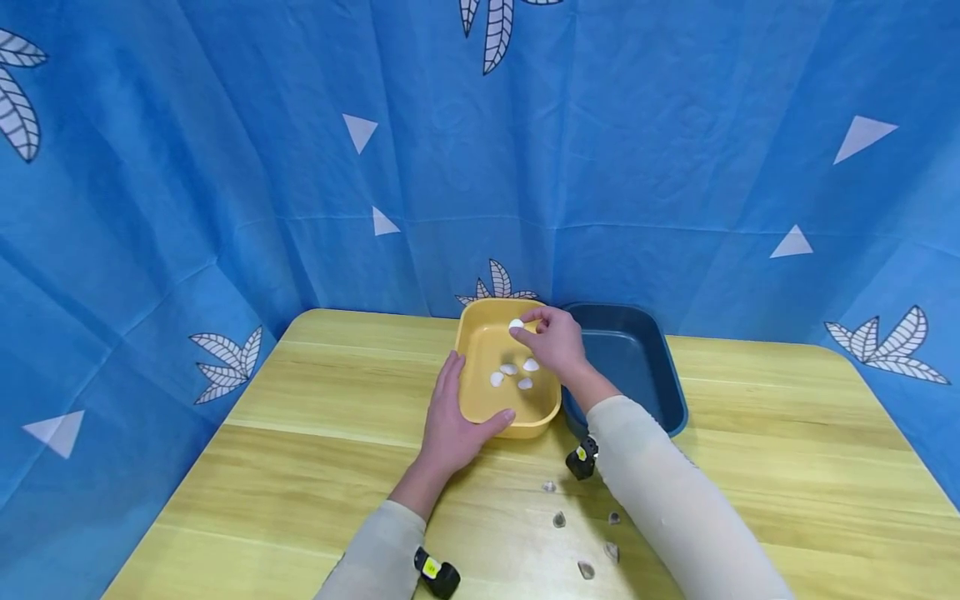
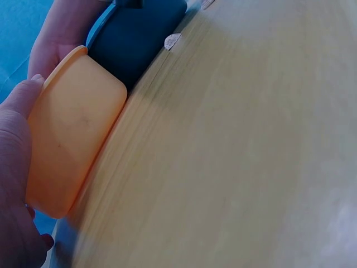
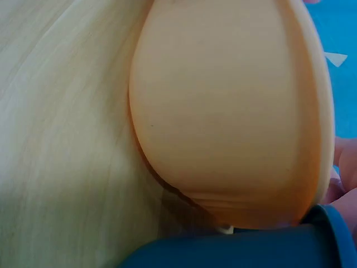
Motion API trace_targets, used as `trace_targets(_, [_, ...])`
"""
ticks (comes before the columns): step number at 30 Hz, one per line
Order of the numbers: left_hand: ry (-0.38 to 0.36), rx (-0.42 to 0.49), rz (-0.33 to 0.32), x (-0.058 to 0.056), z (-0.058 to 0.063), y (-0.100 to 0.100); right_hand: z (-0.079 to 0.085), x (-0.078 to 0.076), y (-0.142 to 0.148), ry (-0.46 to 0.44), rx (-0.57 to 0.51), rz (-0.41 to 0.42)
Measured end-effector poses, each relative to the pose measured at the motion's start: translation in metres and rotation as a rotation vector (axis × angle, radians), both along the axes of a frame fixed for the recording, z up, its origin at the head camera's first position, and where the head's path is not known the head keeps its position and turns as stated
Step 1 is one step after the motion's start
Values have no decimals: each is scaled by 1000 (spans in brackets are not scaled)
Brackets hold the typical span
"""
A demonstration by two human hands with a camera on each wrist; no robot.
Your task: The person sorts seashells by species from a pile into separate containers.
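Over the yellow bin (image 1: 480, 337), my right hand (image 1: 558, 343) pinches a small white shell (image 1: 516, 323) between thumb and forefinger. Below it, several white shells (image 1: 531, 365) lie scattered on the bin's floor. My left hand (image 1: 452, 429) holds the bin's near left corner, fingers along the left wall and thumb at the front rim. The left wrist view shows that thumb by the rim, beside the bin's outer wall (image 2: 78, 134). In the right wrist view the yellow wall (image 3: 223, 111) fills the middle, and the pinched shell is out of sight.
A dark blue bin (image 1: 633, 362) stands against the yellow one on its right, partly behind my right forearm. Several greyish shells (image 1: 559, 519) lie on the wooden table (image 1: 315, 467) in front of the bins. A blue patterned curtain (image 1: 637, 150) hangs behind the table.
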State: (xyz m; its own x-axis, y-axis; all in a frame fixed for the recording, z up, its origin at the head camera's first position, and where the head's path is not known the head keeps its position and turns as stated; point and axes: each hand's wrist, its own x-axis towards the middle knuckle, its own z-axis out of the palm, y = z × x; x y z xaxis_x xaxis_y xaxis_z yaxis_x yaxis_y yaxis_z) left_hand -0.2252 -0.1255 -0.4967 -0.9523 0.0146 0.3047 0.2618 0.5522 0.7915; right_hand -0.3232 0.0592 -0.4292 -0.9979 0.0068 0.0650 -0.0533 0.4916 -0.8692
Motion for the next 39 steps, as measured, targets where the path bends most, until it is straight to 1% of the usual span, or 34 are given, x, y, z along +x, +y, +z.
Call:
trace_targets(5, [3, -4, 3, 1, -1, 1, 0, 1, -2, -2, 35, 1])
trace_targets(14, [-22, -6, 4, 5, 1, 4, -3, 1, -3, 9, 72, -7])
trace_targets(19, [-29, -6, 3, 5, 0, 4, -4, 1, -1, 4, 33, -14])
trace_targets(25, [-26, 8, 2, 5, -1, 4, -2, 7, 3, 38, -53, -25])
trace_targets(28, [-26, 8, -2, 4, -1, 4, 2, 15, 5, 58, -77, -17])
trace_targets(31, [-19, 3, 0, 3, -1, 4, 7, 26, 8, 80, -99, 4])
trace_targets(34, [-16, 2, 8, 1, 0, 3, 14, 42, 11, 97, -114, 29])
trace_targets(39, [-28, 8, 19, 1, 2, 3, 23, 69, 19, 131, -91, 70])
